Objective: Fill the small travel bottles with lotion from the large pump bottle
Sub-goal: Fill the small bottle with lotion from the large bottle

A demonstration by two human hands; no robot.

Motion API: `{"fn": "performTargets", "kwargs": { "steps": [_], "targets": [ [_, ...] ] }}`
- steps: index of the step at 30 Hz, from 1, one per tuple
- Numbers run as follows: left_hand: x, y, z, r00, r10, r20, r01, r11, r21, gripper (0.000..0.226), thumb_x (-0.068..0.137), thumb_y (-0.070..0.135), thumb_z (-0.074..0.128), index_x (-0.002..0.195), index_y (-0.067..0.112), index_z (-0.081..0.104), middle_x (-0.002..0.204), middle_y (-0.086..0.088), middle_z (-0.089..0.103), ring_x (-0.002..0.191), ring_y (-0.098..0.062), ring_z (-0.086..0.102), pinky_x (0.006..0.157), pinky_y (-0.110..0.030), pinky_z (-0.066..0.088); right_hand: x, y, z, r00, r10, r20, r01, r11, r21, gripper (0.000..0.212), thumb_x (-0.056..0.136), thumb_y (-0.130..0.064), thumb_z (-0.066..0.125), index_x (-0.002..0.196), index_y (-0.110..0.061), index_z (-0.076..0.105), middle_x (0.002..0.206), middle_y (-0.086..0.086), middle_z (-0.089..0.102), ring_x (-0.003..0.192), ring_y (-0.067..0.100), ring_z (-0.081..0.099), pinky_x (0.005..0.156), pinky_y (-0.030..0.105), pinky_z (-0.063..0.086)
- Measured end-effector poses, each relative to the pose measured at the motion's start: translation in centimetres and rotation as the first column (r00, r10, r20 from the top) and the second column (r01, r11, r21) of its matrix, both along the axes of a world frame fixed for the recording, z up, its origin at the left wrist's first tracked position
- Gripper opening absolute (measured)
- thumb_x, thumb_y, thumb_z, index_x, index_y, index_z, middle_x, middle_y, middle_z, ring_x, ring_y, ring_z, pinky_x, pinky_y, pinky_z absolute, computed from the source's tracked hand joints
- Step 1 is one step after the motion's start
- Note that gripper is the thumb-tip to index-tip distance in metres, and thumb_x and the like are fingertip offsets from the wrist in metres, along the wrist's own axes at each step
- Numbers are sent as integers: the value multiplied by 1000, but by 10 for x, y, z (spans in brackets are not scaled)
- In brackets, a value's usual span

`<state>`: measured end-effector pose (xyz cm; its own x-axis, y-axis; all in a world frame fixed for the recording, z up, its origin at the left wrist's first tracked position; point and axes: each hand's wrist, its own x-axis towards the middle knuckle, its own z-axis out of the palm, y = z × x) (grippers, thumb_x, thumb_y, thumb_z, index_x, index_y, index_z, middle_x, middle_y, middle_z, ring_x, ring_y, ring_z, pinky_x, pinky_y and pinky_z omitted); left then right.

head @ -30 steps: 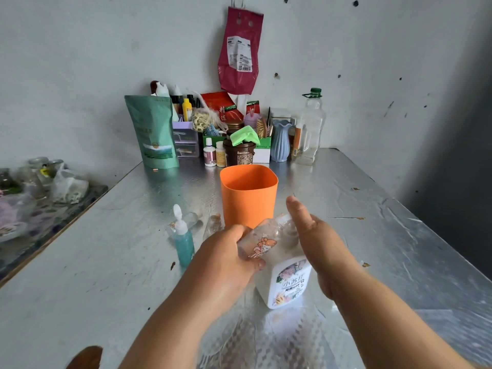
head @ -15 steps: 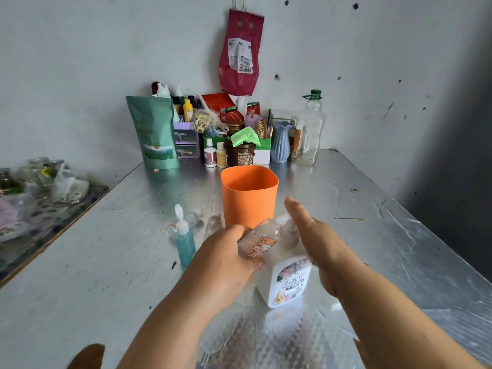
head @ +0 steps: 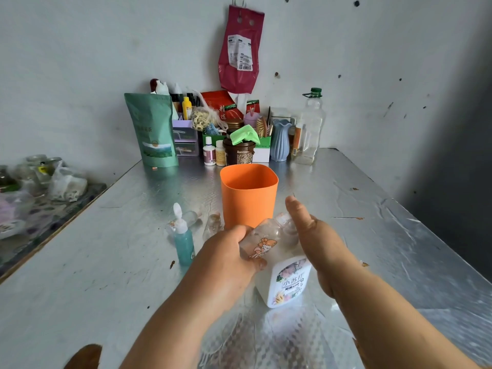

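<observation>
Just in front of the square-rimmed orange plastic cup [head: 249, 193], the left hand [head: 226, 259] holds a small clear travel bottle with a cartoon sticker [head: 259, 243]. Its fingers are curled round the bottle's body, and the bottle tilts with its open neck pointing up toward the cup's right side. Under and touching that bottle, nearer the person than the cup, stands the large white pump bottle with a flowered label [head: 287, 283], on the silver foil-covered table [head: 106, 262]. The right hand [head: 316, 243] sits over the top of the pump bottle, to the cup's front right, with the thumb straight and raised. Its other fingers are hidden behind the hand, so their state cannot be told, and the pump head is probably under the palm. To the cup's front left stands a small teal bottle with a white cap [head: 183, 241]. Between it and the cup lie two small clear bottles [head: 213, 226] on their sides.
</observation>
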<state>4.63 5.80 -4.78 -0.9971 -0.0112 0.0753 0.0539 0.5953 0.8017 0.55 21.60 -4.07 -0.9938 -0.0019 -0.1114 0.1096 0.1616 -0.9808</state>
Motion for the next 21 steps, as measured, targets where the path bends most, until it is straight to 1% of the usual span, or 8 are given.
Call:
{"fn": "performTargets", "kwargs": {
  "steps": [3, 5, 7, 9, 13, 16, 18, 21],
  "targets": [
    [-1, 0, -2, 1000, -6, 7, 6, 1000, 3, 27, 82, 19, 75, 104, 29, 64, 90, 19, 70, 80, 1, 65, 69, -17, 50, -3, -3, -7, 999, -20, -35, 21, 999, 33, 70, 86, -73, 40, 100, -9, 62, 97, 13, 69, 94, 28, 65, 77, 34, 47],
    [-1, 0, -3, 1000, 2, 8, -2, 1000, -15, 27, 81, 20, 75, 104, 28, 65, 91, 19, 70, 81, 2, 64, 67, -14, 48, -4, -6, -10, 998, -24, -60, 29, 997, 73, 80, 74, -83, 36, 99, -12, 61, 96, 11, 70, 93, 28, 66, 89, 45, 50],
    [0, 0, -2, 1000, 10, 9, -10, 1000, -24, 28, 81, 21, 76, 105, 29, 64, 93, 17, 70, 84, -1, 65, 75, -21, 51, -3, -7, -11, 997, -28, -69, 33, 997, 75, 86, 64, -87, 34, 98, -13, 61, 95, 11, 71, 91, 28, 67, 91, 48, 51],
    [1, 0, -1, 1000, 17, 11, -16, 999, -31, 28, 81, 22, 76, 105, 29, 64, 94, 16, 70, 86, -4, 66, 79, -27, 53, -3, -7, -8, 998, -21, -51, 24, 998, 58, 86, 65, -87, 37, 99, -12, 62, 98, 12, 70, 93, 28, 67, 92, 47, 50],
    [3, 0, 2, 1000, 17, 0, -17, 999, -29, 26, 81, 24, 76, 103, 28, 63, 95, 14, 70, 86, -6, 65, 71, -25, 50, 0, 0, 3, 999, 22, 24, -23, 999, 36, 68, 85, -71, 43, 95, -7, 66, 100, 16, 72, 96, 31, 67, 79, 35, 48],
    [3, 1, 4, 1000, 18, -2, -18, 1000, -23, 27, 81, 23, 76, 104, 29, 64, 94, 13, 70, 85, -6, 66, 75, -30, 54, 2, 1, 6, 998, 45, 35, -46, 999, 9, 68, 86, -69, 44, 98, -6, 68, 98, 15, 73, 94, 29, 69, 73, 31, 48],
    [3, 2, 4, 1000, 22, -6, -22, 1000, -17, 26, 81, 22, 76, 103, 29, 64, 94, 14, 70, 84, -4, 66, 75, -28, 53, 0, 1, 4, 998, 50, 30, -50, 999, 1, 65, 86, -69, 45, 93, -8, 67, 94, 12, 73, 88, 27, 69, 76, 33, 49],
    [2, 2, 4, 1000, 24, -13, -24, 1000, -18, 23, 81, 22, 75, 100, 29, 63, 91, 14, 70, 82, -3, 64, 71, -24, 50, 0, -1, 3, 1000, 25, 17, -25, 1000, -12, 57, 88, -66, 44, 87, -11, 62, 82, 5, 68, 76, 20, 64, 65, 31, 44]
  ]
}}
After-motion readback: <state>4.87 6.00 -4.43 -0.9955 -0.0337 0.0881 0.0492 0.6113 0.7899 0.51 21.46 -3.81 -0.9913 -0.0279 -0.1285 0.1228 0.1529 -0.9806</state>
